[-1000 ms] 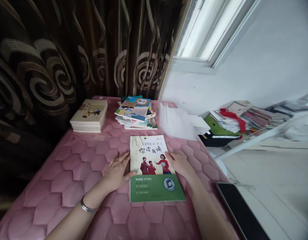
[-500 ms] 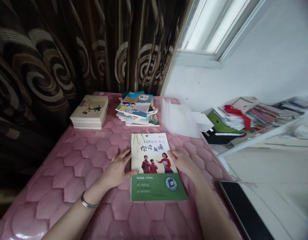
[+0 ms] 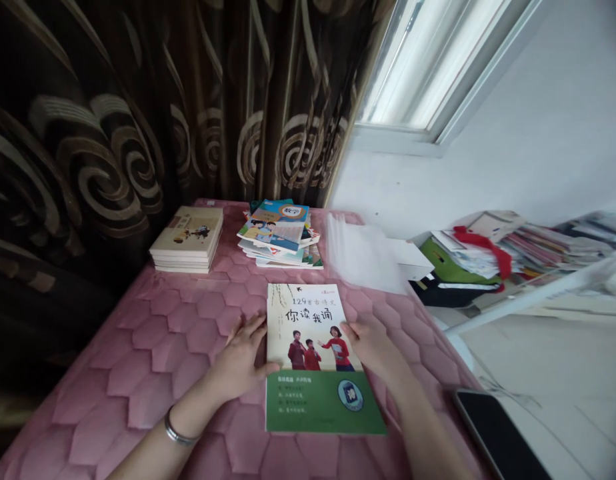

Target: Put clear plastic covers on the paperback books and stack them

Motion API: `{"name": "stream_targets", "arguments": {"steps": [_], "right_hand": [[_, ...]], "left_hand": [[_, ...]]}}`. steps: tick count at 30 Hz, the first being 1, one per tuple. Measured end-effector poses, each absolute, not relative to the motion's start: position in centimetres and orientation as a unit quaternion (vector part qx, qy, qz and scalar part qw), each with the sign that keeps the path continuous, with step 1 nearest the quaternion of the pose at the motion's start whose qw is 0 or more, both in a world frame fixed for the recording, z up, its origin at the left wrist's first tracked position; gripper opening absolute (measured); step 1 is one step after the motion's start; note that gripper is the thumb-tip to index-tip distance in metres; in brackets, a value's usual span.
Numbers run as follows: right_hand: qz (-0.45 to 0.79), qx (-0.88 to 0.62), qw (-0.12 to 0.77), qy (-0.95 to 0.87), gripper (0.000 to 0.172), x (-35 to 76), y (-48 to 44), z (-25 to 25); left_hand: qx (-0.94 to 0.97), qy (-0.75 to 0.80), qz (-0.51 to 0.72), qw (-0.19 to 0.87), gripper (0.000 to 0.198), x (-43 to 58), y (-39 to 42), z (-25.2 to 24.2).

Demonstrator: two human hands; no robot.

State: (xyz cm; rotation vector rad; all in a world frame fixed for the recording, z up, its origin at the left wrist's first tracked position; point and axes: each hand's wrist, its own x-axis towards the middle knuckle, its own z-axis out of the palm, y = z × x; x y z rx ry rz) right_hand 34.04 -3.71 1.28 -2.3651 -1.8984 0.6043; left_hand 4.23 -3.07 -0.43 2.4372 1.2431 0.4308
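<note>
A book with a white and green cover [image 3: 308,400] lies flat on the pink padded surface [image 3: 158,373], its lower edge toward me. My left hand [image 3: 241,360] rests at its left edge, fingers apart, with the thumb on the cover. At the right edge is my right hand [image 3: 371,343], its thumb or fingertip touching the cover's border; its other fingers are mostly hidden. Farther back stand a stack of cream books [image 3: 185,240] at the left and a loose pile of colourful books [image 3: 281,233] in the middle.
Translucent plastic sheets [image 3: 361,253] and a white box [image 3: 411,259] lie at the back right. A black phone [image 3: 498,433] is at the near right edge. Beyond, a shelf holds papers and a green bag [image 3: 441,263]. A dark patterned curtain [image 3: 188,100] hangs behind.
The whole view has shifted, so everything appears slightly lower and farther right. Both hands keep the same places at the book's sides.
</note>
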Motion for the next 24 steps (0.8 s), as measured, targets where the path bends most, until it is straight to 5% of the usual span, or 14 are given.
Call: {"name": "stream_targets", "arguments": {"steps": [24], "right_hand": [[0.139,-0.785,-0.047,-0.601,0.050,31.6,-4.5,3.1]], "left_hand": [[0.885,0.448,0.105,0.069,0.069,4.6,-3.5,-1.5]]}}
